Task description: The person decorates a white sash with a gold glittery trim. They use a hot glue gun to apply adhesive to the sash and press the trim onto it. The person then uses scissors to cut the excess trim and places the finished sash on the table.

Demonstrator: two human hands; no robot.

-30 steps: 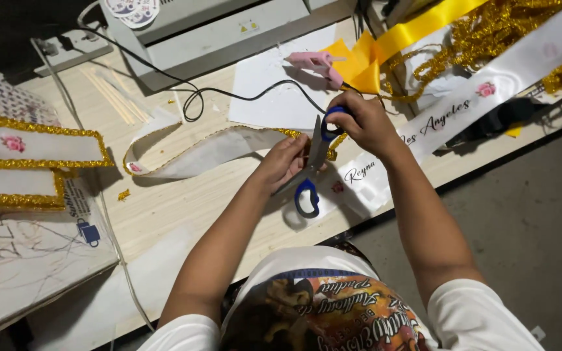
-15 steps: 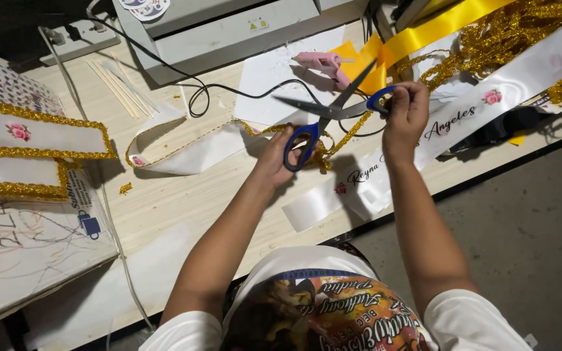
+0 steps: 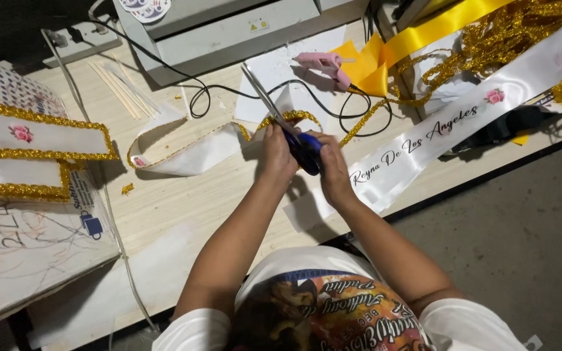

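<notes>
My left hand (image 3: 274,155) and my right hand (image 3: 333,170) meet over the wooden table (image 3: 177,208). Both are closed around the blue handles of a pair of scissors (image 3: 303,151). The blades look closed and point up and to the left, over white paper. A strip of gold glitter trim (image 3: 290,117) runs just beside the blades and my left fingers. It edges a looped white sash (image 3: 183,148) lying to the left. A second white sash with script lettering and a pink rose (image 3: 424,138) runs off to the right from under my right hand.
A pink glue gun (image 3: 323,64) with a black cord lies behind the hands. Yellow ribbon (image 3: 424,29) and a heap of gold trim (image 3: 508,32) fill the back right. A grey machine (image 3: 229,26), glue sticks (image 3: 121,88) and finished gold-edged sashes (image 3: 34,133) sit left.
The scissors, spread wide between my two hands half a second ago, have come together. Both hands moved toward each other and nearer to my body; the blades now point up-left.
</notes>
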